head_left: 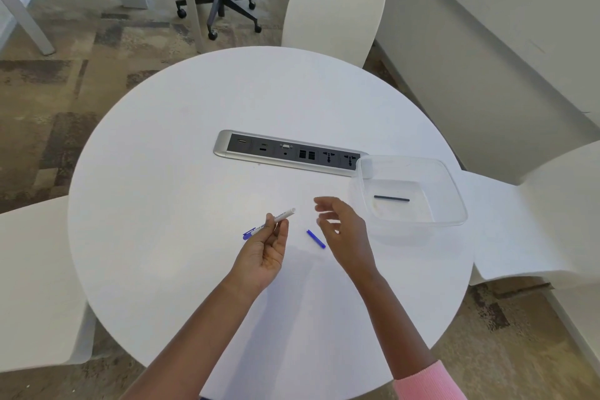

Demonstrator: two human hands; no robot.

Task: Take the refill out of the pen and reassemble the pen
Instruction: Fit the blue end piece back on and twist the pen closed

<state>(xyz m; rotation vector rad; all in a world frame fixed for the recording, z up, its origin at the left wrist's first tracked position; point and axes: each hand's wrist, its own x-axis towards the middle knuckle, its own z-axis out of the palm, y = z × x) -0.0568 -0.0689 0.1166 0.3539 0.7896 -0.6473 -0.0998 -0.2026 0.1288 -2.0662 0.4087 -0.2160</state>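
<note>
My left hand (pixel 267 247) holds a white pen barrel (pixel 281 216) with a blue cap end at its lower left, tilted up to the right above the round white table (pixel 194 127). A small blue pen piece (pixel 316 239) lies on the table between my hands. My right hand (pixel 341 227) hovers open just right of it, fingers spread, holding nothing. A thin dark refill (pixel 391 198) lies flat inside a clear plastic container (pixel 454 204) at the right.
A silver power and data socket strip (pixel 289 153) is set into the table's middle, its right end under the container's corner. White chairs stand at the far side (pixel 334 13), left (pixel 35 282) and right (pixel 552 221). A wheeled stool base (pixel 217 3) is on the carpet beyond.
</note>
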